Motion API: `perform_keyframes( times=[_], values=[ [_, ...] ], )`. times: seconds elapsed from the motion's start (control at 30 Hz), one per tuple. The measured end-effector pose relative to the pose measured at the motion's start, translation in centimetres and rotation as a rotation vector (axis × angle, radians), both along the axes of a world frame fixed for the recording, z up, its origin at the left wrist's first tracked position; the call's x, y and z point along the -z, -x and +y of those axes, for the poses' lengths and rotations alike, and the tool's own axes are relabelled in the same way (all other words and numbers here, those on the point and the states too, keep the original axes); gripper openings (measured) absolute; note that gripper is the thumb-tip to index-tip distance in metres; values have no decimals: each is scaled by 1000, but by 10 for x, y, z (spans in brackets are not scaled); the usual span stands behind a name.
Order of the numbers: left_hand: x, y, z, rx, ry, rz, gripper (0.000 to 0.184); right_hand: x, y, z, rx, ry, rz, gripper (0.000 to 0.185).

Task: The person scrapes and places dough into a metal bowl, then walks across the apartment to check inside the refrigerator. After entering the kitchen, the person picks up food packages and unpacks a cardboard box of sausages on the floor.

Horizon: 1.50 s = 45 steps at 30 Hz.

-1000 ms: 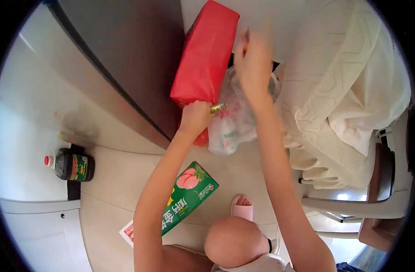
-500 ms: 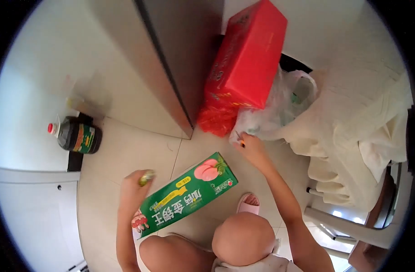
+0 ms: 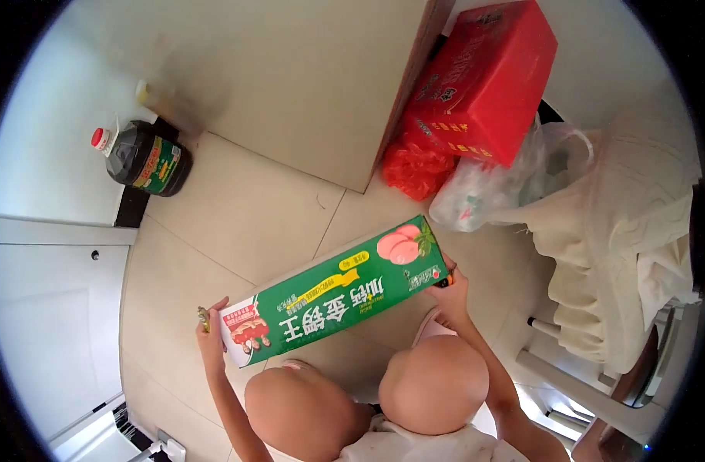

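A long green carton with peach pictures and Chinese lettering lies tilted between my hands, in front of my knees. My left hand is closed at its lower left end and also carries a small shiny green-gold item, too small to name. At the opposite end, my right hand grips the carton's corner. A small orange-and-black object shows in those fingers; its kind is unclear, and the fingers are partly hidden by the carton.
A dark jug with a red cap stands by the left wall. A red box, a red plastic bag and a clear bag sit at upper right. Beige ruffled fabric covers a chair on the right. A cabinet panel stands ahead.
My right hand has left the clear bag and come down to the carton's right end. My left hand has moved to its left end. The view has shifted.
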State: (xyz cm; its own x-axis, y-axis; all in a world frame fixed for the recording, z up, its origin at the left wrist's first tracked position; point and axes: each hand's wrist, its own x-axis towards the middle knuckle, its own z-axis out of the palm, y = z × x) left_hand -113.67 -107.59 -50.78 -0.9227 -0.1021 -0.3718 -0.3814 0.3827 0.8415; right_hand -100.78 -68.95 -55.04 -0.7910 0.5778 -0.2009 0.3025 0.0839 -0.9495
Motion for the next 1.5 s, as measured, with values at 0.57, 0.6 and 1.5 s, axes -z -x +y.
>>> perform_keyframes(
  times=[0.57,0.6,1.5],
  values=[
    [102,-10,1,-287,-1118,-157,41,33,63,30,-208,199,-142,30],
    [104,-9,3,-272,-1146,-152,41,35,58,29,-211,205,-143,30],
    [116,14,34,-288,-704,-147,33,6,52,25,-122,-245,-403,48]
  ],
)
